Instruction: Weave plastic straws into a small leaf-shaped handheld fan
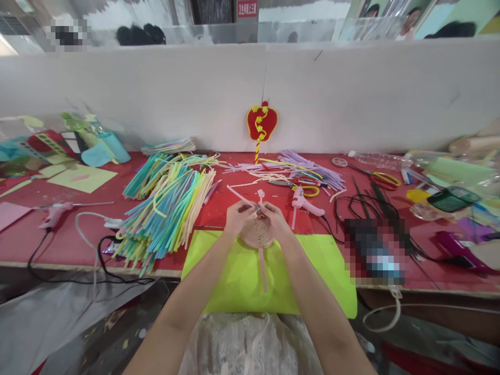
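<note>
A round pink fan [255,237], which looks coiled from pipe cleaners, is held over a lime-yellow sheet [320,260], its thin pink handle [263,271] pointing down toward me. My left hand [236,217] is closed at the upper left edge of the fan. From its fingers a loose pink pipe cleaner [240,195] sticks out up and to the left. My right hand [275,220] pinches the fan's upper right edge, the fingertips of both hands nearly meeting. Just above them stands a small pink looped piece [261,194]. The fingers partly hide the fan's top.
Left of my hands lies a large bundle of coloured pipe cleaners [167,208]. A pink glue gun [308,202] and yellow-handled scissors [311,190] lie to the right. Behind stands a red fan with yellow trim [262,123]. Another glue gun [57,213] lies far left. Black cables [365,205] run at right.
</note>
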`<state>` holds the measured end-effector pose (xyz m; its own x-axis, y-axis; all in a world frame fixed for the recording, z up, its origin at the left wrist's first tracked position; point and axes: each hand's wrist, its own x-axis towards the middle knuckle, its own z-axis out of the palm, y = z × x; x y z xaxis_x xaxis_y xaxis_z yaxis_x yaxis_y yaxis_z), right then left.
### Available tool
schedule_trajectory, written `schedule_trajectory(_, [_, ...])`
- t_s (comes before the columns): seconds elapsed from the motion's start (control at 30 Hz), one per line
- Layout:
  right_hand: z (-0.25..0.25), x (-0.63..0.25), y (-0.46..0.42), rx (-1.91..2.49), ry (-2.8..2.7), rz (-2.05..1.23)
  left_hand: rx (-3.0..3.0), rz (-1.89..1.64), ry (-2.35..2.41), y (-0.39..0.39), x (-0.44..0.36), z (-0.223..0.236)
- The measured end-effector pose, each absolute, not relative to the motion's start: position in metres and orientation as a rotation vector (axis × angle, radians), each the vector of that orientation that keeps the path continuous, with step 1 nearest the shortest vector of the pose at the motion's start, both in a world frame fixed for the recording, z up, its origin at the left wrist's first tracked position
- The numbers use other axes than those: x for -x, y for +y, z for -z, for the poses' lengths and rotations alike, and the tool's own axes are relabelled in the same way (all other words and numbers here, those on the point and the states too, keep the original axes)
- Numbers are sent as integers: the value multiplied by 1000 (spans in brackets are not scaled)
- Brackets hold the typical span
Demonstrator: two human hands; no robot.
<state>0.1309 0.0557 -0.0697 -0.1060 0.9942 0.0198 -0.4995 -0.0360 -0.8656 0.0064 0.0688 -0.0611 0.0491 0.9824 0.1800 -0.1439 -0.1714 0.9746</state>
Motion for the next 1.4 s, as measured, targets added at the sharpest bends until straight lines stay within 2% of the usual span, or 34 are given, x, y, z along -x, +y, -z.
schedule_trajectory(0.27, [67,-130,56,844,-935,-1430,-1340,-1396,1108,66,-5,57])
schedule_trajectory(0.77, [60,-131,55,1088,-1165,-1058,-1186,-1433,950,67,-4,53])
schedule_trajectory(1.2, [58,-132,54,1085,-1132,-1088,-1295,-1181,852,72,-3,62])
schedule_trajectory(1.4, [58,-133,55,1094,-1132,-1056,-1438,-1331,971,71,-3,60])
